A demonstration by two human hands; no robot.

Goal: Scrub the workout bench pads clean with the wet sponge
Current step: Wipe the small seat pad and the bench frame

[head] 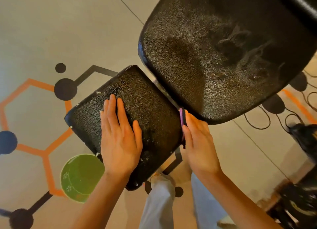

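The small black seat pad point(147, 108) of the workout bench fills the centre, wet and flecked with white suds. My left hand point(120, 139) lies flat on its top, fingers together, holding nothing. My right hand point(199, 141) presses a purple and black sponge point(182, 119) against the pad's right side edge, in the gap beside the large black back pad point(214, 57). The back pad shows foam streaks on its upper right. Most of the sponge is hidden behind my fingers.
A green bowl point(80, 177) sits on the floor below the seat pad's lower left corner. The floor carries orange hexagon lines and black dots. Black cables point(274, 119) and dark gear lie at the right. My legs stand below the bench.
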